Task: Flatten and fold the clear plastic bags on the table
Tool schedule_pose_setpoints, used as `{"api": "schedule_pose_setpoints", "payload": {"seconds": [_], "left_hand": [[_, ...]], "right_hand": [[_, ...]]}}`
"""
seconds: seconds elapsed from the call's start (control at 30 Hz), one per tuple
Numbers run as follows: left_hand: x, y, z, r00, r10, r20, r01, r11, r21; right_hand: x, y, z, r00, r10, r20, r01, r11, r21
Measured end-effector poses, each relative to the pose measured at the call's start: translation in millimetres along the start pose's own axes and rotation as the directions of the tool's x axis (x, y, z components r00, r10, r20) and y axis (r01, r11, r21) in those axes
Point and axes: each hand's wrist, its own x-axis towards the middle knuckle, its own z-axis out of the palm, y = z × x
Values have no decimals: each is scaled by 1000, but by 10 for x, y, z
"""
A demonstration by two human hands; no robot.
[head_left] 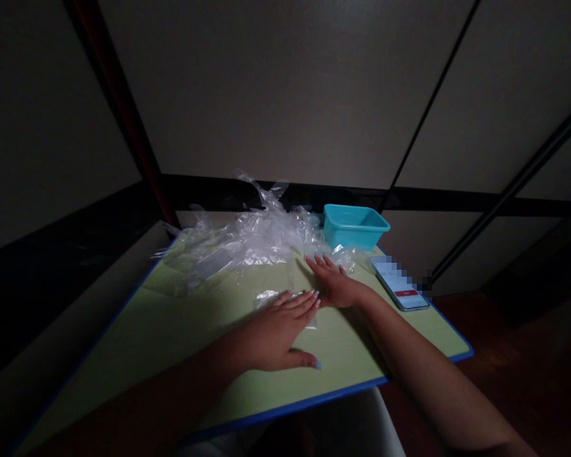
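My left hand [280, 327] lies flat with its fingers stretched to the right, over a small clear plastic bag [266, 296]. Only parts of that bag show around the hand. Just beyond its fingertips is my right hand [333, 284], fingers extended and pointing up to the left, near the bag's far right side. Whether the right hand touches the bag I cannot tell. Behind both hands a loose heap of crumpled clear plastic bags [266, 238] spreads across the back of the table.
The yellow-green table [181, 336] has a blue edge. A turquoise plastic basket [354, 231] stands at the back right. In front of it, a phone [400, 285] with a lit screen lies near the right edge. Pale panels [285, 95] rise behind the table.
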Motion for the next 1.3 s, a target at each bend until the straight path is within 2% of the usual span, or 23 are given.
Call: {"api": "schedule_pose_setpoints", "payload": {"seconds": [0.27,0.47,0.63,0.73,1.0,1.3], "left_hand": [[-9,29,5,994,-32,103,34,999,-17],[-32,106,57,991,-110,76,111,994,-8],[-51,55,106,982,-183,54,183,983,8],[-60,20,103,980,-186,66,187,982,1],[-57,28,113,974,-212,83,213,977,0],[-52,10,129,977,-205,62,205,979,12]], "right_hand": [[-8,-7,-27,999,18,30,-18,1000,-5],[-5,3,-17,999,25,27,-25,1000,17],[-4,-1,-21,999,30,34,-30,999,24],[-15,-2,-29,999,13,33,-13,1000,13],[-78,-55,-19,987,-116,115,113,993,28],[-70,-47,-12,975,-135,175,131,991,36]]}}
